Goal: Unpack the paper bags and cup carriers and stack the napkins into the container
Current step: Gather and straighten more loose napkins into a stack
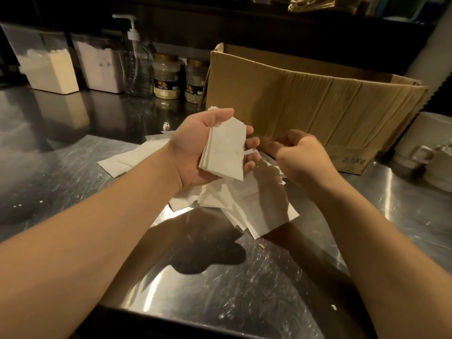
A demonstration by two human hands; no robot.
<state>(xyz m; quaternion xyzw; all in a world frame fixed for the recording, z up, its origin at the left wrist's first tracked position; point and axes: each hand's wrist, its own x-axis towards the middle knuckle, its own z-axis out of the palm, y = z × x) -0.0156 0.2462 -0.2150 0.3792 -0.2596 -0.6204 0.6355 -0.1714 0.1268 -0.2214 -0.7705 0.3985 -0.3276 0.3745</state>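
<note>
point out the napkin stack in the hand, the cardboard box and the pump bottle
napkin stack [223, 150], head view, middle of its top sheet, held in the left hand [195, 145]
cardboard box [305, 104], head view, front wall
pump bottle [137, 69], head view, clear body

Dim room; scratched steel counter [73, 167] gleams under overhead light, dark shelf [220, 11] along the back

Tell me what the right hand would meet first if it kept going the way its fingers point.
Probably the napkin stack held in the left hand: the right hand curls its fingers leftward toward it. Depth is unclear.
</note>
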